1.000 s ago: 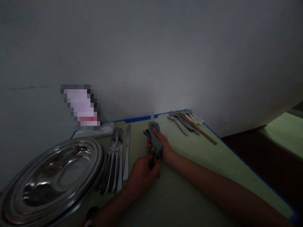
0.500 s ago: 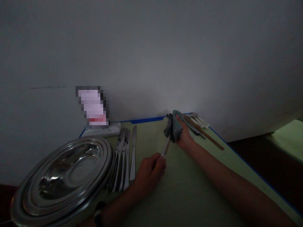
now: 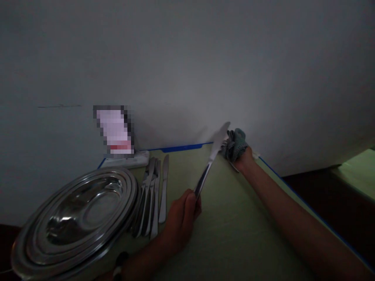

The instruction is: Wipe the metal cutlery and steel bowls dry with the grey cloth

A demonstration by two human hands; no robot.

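Observation:
My left hand (image 3: 184, 220) is closed around the handle end of a silver table knife (image 3: 215, 148), whose blade points up and away toward the wall. A checked grey-green cloth (image 3: 234, 145) is bunched in my right hand (image 3: 246, 159), just right of the blade. The cloth hides most of that hand's fingers, and whether it touches the blade is hard to tell. Several table knives (image 3: 150, 203) lie side by side left of my left hand, with a single knife (image 3: 164, 191) slightly apart from them.
Stacked oval metal dishes (image 3: 88, 214) stand at the left of the pale green table (image 3: 231, 230). Behind them a blurred-out phone-like object (image 3: 114, 130) rests on a white base (image 3: 129, 159). A grey wall (image 3: 187, 70) rises at the table's blue back edge. My right arm mostly covers the utensils at the right.
The cloth has come away from around the knife blade, which now shows. My right hand has moved right and covers the utensils there. My left hand has shifted slightly down and left.

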